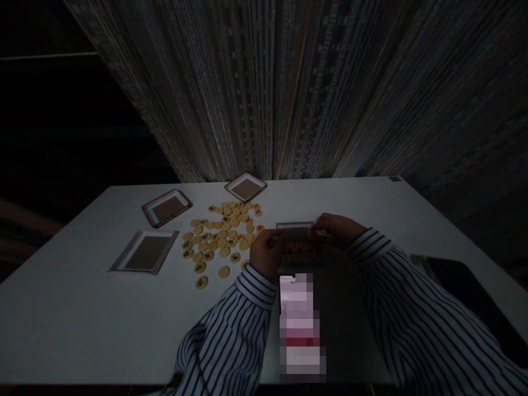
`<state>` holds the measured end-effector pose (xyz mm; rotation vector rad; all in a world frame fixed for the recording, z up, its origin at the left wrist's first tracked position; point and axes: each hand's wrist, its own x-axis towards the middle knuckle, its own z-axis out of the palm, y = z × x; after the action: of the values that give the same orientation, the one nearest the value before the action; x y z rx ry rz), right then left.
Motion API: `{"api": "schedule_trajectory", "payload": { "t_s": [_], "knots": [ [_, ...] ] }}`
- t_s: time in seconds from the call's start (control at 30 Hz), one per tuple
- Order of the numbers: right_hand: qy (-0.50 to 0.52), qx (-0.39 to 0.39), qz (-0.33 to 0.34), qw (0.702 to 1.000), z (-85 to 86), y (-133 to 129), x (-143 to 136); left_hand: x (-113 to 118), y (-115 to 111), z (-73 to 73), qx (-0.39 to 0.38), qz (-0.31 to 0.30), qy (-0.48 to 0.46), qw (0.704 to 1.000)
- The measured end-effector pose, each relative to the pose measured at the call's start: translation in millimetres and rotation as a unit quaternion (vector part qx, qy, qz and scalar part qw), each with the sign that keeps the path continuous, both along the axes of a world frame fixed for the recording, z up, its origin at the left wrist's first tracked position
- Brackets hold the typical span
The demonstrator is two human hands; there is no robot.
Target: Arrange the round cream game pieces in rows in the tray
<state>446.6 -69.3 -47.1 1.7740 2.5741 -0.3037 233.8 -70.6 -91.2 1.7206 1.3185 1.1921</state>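
Note:
Many round, wood-coloured pieces (221,234), some with red or black characters, lie spread on the white table. To their right is an open box (295,225) with a pale rim and several reddish-brown round pieces (303,252) in its near part. My left hand (267,252) is at the left side of this box, its fingers curled together; whatever they hold is too dark to make out. At the box's far right corner is my right hand (336,229), fingers bent and pinched, with a small pale thing at the fingertips that I cannot identify.
A lit phone (299,324), partly pixelated, lies in front of the box. Open box parts rest at the left (144,251), back left (167,208) and back middle (246,187). A dark flat object (466,286) lies at the right. Hanging strings (280,93) stand behind the table (103,330).

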Motion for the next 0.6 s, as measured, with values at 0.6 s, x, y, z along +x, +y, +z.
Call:
{"api": "schedule_trajectory", "payload": {
  "t_s": [0.6],
  "knots": [
    [-0.030,-0.068,-0.014,0.997,-5.0,15,-1,-2,1,-0.9,0.006,-0.002,0.020,1.000]
  ]
}}
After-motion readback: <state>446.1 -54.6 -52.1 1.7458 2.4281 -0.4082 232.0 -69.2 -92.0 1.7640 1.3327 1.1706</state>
